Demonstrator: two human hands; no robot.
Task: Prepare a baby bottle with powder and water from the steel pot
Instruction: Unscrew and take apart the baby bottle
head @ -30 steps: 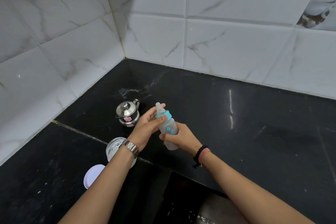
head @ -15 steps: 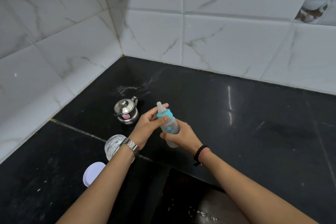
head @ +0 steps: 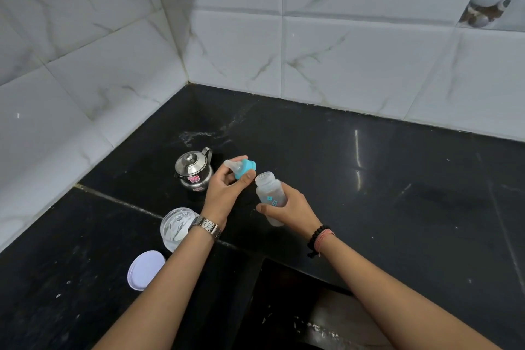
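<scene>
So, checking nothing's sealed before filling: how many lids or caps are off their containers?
2: the teal nipple cap in the left hand, and the white lid lying on the counter.

Showing in view: one steel pot [head: 193,169]; beside the pot, one bottle [head: 270,196], one teat cap [head: 244,168], one open jar [head: 176,227], one loose lid [head: 145,270], two hands.

Both forearms bare, no sleeves showing. Left wrist: silver metal watch [head: 205,226], link-style bracelet band, face turned away so can't read it. Right wrist: black beaded bracelet [head: 316,239] plus thin pinkish-red thread band [head: 325,237] right beside it, touching. No rings visible on left hand [head: 227,189] or right hand [head: 292,209].
</scene>
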